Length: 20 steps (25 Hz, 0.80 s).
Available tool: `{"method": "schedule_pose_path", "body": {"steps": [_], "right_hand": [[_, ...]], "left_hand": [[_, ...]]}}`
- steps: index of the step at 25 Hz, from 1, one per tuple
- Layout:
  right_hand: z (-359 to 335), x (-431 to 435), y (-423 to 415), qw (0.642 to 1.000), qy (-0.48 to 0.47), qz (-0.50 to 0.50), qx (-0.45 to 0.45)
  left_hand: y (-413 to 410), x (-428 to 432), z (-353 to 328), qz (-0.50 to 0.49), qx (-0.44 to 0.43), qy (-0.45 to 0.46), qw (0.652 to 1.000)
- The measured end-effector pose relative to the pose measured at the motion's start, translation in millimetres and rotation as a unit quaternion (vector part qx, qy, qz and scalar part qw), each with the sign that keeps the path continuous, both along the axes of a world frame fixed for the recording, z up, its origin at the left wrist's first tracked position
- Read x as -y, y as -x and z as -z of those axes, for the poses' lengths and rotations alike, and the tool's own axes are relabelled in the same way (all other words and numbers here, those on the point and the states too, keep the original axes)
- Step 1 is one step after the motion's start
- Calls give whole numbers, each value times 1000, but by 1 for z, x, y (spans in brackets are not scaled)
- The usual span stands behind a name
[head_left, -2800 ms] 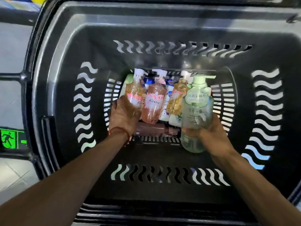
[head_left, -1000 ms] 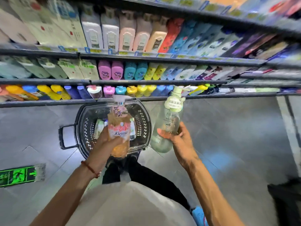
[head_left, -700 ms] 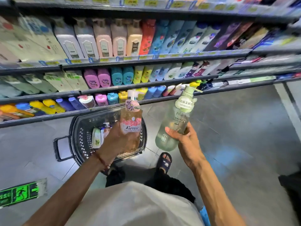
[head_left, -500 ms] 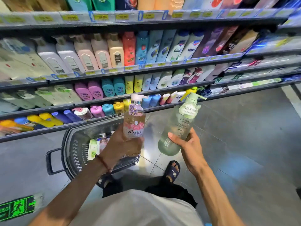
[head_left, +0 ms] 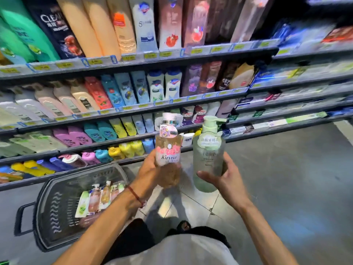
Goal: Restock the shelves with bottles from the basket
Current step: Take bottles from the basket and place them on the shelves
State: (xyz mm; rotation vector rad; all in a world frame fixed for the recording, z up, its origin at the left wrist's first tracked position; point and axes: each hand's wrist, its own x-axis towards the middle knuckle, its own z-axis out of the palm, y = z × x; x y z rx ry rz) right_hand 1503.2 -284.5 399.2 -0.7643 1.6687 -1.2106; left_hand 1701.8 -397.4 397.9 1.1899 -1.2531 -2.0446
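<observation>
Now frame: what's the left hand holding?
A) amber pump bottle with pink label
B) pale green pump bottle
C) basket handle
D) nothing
A: the left hand grips the amber pump bottle with the pink label, while the pale green pump bottle is held by the right hand.

I can't read the blurred price tags [head_left: 133, 57]; goods [head_left: 301, 33] on the far right shelves [head_left: 298, 81] smear together; top-row bottles [head_left: 143, 25] are cropped.

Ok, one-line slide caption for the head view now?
Left hand holds an amber pump bottle, right hand a pale green pump bottle, before stocked shelves, the basket on the floor at left.
</observation>
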Motion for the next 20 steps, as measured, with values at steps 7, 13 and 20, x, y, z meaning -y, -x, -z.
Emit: {"method": "schedule_pose_path", "body": {"steps": [7,13,20], "right_hand": [[-40,26,98,995,73,49,-43],[-64,77,174,986,110,82,-100],[-65,158,248,984,112,97,-99]], "left_hand": [[97,43,-23,-5,-10,18,1000],[174,106,-37,2,-38,43,998],[233,187,-44,2,-56,73,996]]}}
